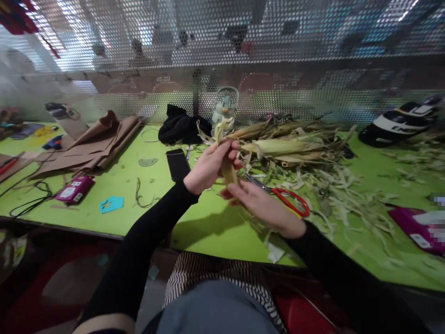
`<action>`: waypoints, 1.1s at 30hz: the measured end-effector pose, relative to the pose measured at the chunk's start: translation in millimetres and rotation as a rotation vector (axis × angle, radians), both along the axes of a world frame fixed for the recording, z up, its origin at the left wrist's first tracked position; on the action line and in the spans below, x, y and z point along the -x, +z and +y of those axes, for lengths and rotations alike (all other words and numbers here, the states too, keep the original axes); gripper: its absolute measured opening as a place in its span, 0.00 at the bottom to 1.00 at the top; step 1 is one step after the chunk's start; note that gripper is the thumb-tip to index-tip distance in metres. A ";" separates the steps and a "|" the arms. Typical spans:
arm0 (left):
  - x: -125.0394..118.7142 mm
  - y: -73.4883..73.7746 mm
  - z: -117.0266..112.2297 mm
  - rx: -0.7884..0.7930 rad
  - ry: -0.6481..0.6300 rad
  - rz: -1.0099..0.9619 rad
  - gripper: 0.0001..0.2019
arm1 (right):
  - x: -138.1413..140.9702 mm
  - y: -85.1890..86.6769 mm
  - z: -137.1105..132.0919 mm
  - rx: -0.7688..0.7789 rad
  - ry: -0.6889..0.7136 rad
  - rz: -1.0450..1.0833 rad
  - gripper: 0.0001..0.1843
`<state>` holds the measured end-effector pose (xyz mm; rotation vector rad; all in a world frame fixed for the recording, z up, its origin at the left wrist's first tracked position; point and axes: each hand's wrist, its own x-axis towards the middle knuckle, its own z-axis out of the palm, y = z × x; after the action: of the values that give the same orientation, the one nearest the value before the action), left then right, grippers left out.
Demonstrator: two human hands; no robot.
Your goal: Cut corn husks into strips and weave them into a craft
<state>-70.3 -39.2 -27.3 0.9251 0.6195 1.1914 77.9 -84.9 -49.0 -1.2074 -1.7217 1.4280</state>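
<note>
My left hand (212,164) is closed round the upper part of a pale yellow corn husk piece (227,169), whose curled top sticks out above my fingers. My right hand (264,206) is below it, fingers pinching the husk's lower end. Both hands are held just above the green table (118,185). Red-handled scissors (290,199) lie on the table right behind my right hand. A pile of corn husks (288,144) lies beyond my hands.
A black phone (177,163) lies left of my hands. Brown paper (93,144), a magenta packet (74,189) and a blue paper cutout (111,204) are at left. Husk scraps (347,199) cover the right side. A perforated metal screen (278,55) backs the table.
</note>
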 end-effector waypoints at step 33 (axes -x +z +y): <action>-16.8 -44.4 -1.9 0.290 0.039 -0.120 0.13 | 4.4 -60.9 13.7 -0.223 -0.244 -0.064 0.25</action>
<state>-53.5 -41.1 -71.8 0.5954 0.6952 1.1469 73.5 -71.2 -109.9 -1.2991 -1.6593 1.0364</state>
